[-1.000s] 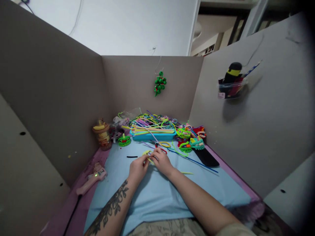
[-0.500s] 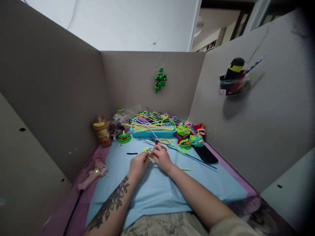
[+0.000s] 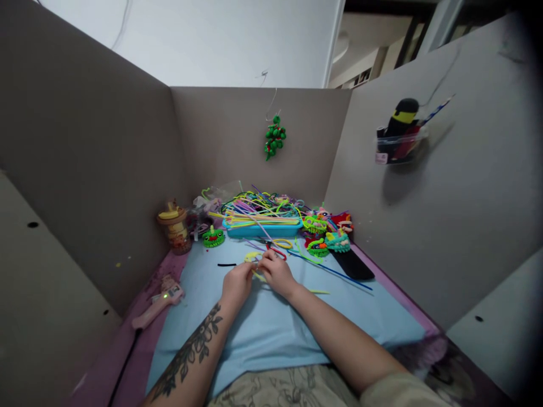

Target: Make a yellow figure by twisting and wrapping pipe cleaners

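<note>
My left hand [image 3: 237, 280] and my right hand [image 3: 276, 272] meet over the middle of the light blue cloth [image 3: 271, 328]. Both have their fingers closed in a pinch on a yellow pipe cleaner [image 3: 258, 276], part of which shows between them. A pale yellow piece [image 3: 253, 256] sits just beyond my fingertips; its shape is partly hidden. Right behind my right hand lie red-handled pliers or scissors [image 3: 280, 254], their kind unclear. To the left is a short black pipe cleaner [image 3: 227, 264]. A long blue pipe cleaner [image 3: 339, 273] stretches out to the right.
A blue tray [image 3: 263, 230] heaped with pipe cleaners stands at the back. Finished fuzzy figures [image 3: 338, 242] crowd its right, near a black phone-like slab [image 3: 354, 265]. A pink glue gun [image 3: 156, 308] with a lit green light and a lidded cup [image 3: 176, 232] are on the left.
The whole view has shifted very slightly. My hands keep nearly the same place and pinch, with only tiny finger movement.
</note>
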